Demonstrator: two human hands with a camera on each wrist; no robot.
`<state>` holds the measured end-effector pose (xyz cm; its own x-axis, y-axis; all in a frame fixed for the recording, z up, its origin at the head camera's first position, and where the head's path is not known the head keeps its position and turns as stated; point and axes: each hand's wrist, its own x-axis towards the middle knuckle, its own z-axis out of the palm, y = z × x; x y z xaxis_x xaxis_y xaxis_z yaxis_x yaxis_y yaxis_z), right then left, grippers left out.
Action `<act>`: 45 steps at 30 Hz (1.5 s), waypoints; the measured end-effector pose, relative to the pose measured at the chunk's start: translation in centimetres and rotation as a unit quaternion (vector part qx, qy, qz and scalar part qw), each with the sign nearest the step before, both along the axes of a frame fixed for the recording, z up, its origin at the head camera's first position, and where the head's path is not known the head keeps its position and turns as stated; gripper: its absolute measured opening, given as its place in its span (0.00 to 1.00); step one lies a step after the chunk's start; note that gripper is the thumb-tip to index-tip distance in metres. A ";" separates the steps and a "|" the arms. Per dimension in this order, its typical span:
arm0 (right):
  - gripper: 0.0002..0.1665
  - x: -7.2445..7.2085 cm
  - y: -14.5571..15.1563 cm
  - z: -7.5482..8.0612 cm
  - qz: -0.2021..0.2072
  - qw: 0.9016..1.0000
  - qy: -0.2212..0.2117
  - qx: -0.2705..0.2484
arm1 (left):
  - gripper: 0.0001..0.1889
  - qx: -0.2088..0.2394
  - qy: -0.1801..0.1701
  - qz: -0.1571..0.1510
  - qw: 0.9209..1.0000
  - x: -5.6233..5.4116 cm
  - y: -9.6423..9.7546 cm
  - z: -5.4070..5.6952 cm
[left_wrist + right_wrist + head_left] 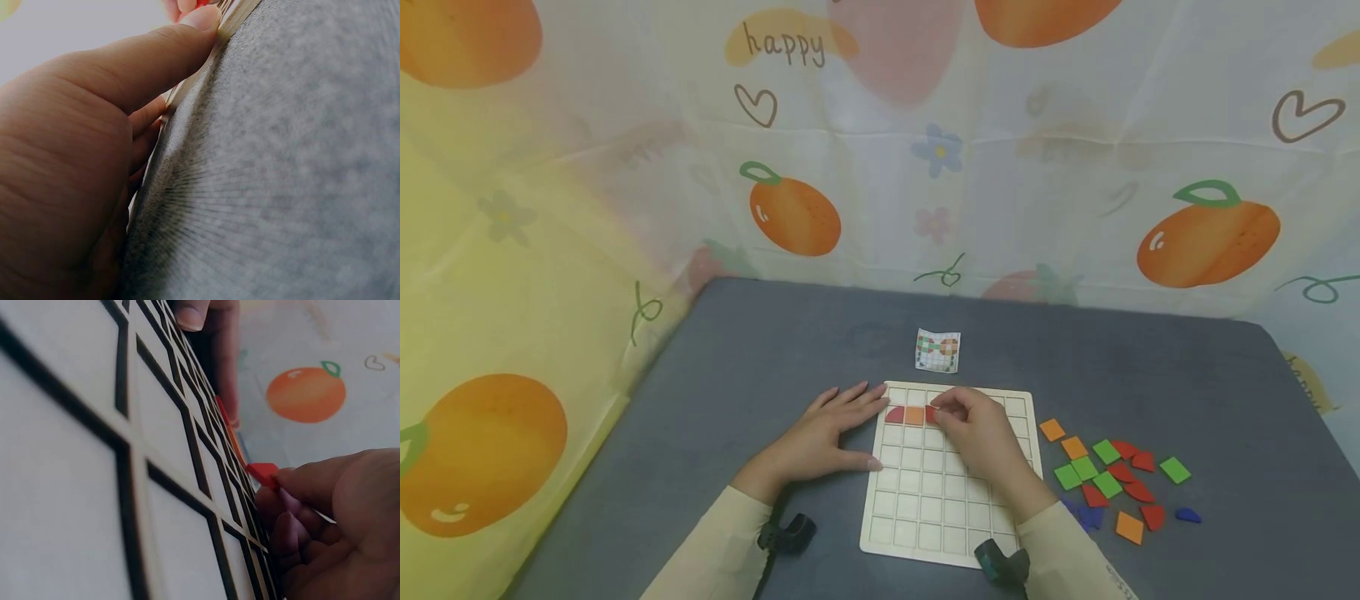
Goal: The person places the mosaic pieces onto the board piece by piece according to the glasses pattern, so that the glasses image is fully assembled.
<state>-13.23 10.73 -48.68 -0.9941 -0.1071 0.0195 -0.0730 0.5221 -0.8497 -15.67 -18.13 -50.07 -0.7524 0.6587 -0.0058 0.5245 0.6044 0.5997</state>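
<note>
A pale wooden grid board [914,530] lies on the grey table. My left hand [831,437] rests at its left edge with fingers spread, thumb and fingertips touching the rim. In the board's second row from the top sit a red curved-edge tile [895,415] and, beside it, an orange square tile [914,415]. My right hand [988,437] pinches a red tile [262,472] between thumb and forefinger over the cell right of the orange one. In the right wrist view this tile is tilted, one end close to the grid; the fingers hide part of it.
Right of the board lie loose tiles: green squares [1107,452], orange squares [1129,527], red pieces [1138,492] and blue pieces [1187,515]. A small printed pattern card [937,351] lies behind the board. A fruit-print cloth [865,200] hangs behind the table.
</note>
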 end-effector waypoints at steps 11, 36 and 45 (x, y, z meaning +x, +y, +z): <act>0.04 0.2 -0.1 -0.4 -0.005 1.000 0.023 0.018 | 0.51 -0.007 -0.005 0.002 1.000 0.1 0.0 0.0; 0.11 0.5 0.2 -0.3 -0.011 1.000 0.009 -0.022 | 0.51 0.002 -0.004 0.005 1.000 0.0 0.1 0.0; 0.22 0.4 0.9 0.0 -0.021 0.994 -0.043 -0.097 | 0.52 -0.013 -0.014 0.008 1.000 -0.1 0.0 -0.2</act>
<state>-12.80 11.61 -48.70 -0.9965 -0.0673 -0.0502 0.0237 0.3481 -0.9372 -15.78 -18.11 -50.22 -0.7627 0.6452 -0.0446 0.4970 0.6290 0.5978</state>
